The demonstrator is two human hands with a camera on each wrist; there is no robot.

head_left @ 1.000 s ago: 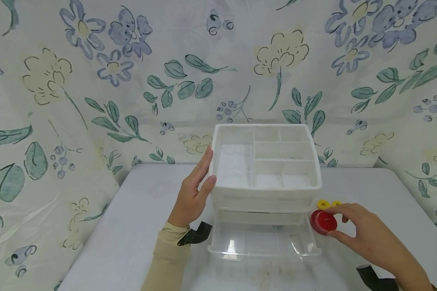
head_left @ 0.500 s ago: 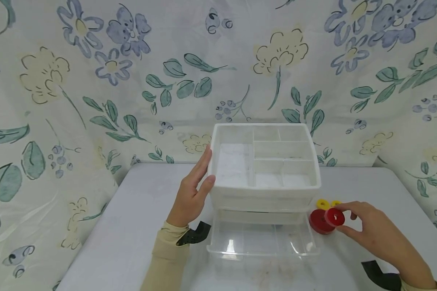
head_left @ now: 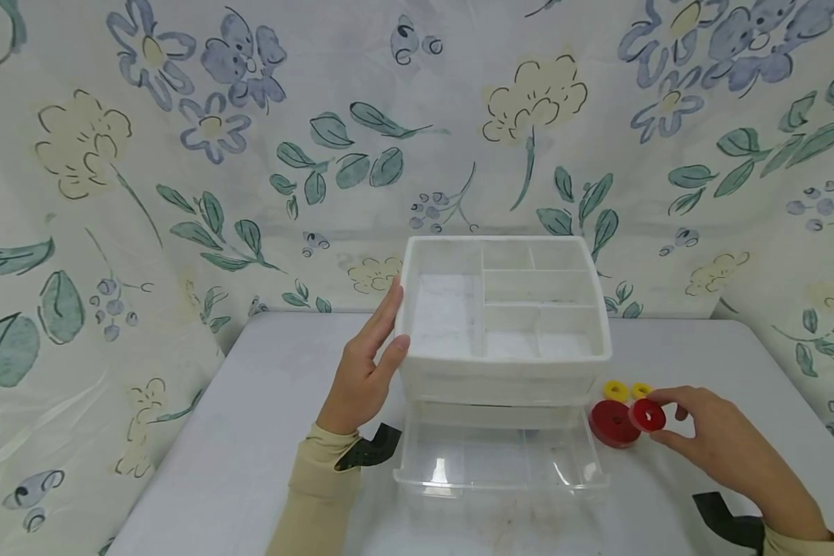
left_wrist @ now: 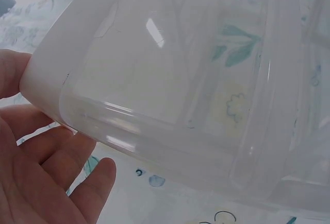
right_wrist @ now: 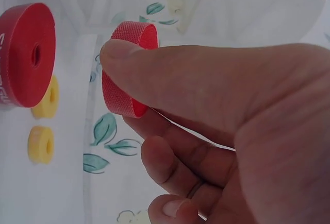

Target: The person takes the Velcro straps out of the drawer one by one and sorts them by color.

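Note:
My right hand [head_left: 726,444] pinches a small red roll of hook-and-loop tape [head_left: 658,421] between thumb and fingers. In the right wrist view that roll [right_wrist: 117,92] shows a woven band and an open middle. A larger red roll [head_left: 608,432] lies flat just left of it, with printed letters on its side [right_wrist: 15,54]. Against the left side of a white desk organizer [head_left: 503,378], my left hand [head_left: 357,382] rests with fingers along the wall and thumb at the front corner. The organizer's clear lower drawer [head_left: 489,463] is pulled out.
Two small yellow rolls [head_left: 609,391] lie behind the large red one, right of the organizer. Divided compartments form the organizer's top [head_left: 436,309]. Everything stands on a white table [head_left: 285,363], with a floral cloth [head_left: 361,255] behind and at both sides.
The small red roll has moved right, from over the large red roll to beside it, and turned so its hole shows. My left hand has stayed on the organizer.

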